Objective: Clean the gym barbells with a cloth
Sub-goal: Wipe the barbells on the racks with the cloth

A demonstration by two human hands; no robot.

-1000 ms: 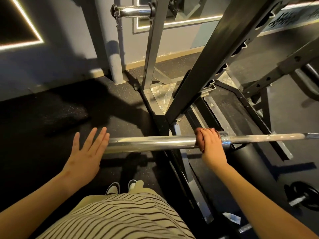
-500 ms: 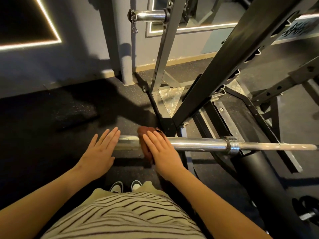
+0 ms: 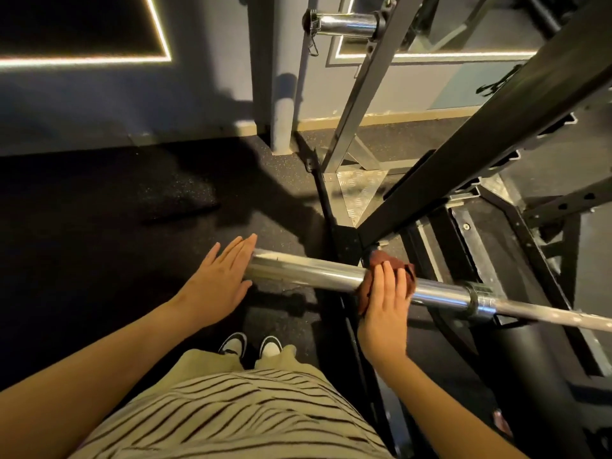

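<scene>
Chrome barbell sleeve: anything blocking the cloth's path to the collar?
Nothing visible. Between the reddish-brown cloth under the right hand and the chrome collar, the chrome barbell sleeve is bare.

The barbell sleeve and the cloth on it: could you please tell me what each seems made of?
The barbell sleeve looks like polished chromed steel, given its mirror-like highlights. The cloth seems soft, matte reddish-brown fabric, bunching in folds under the right hand.
</scene>
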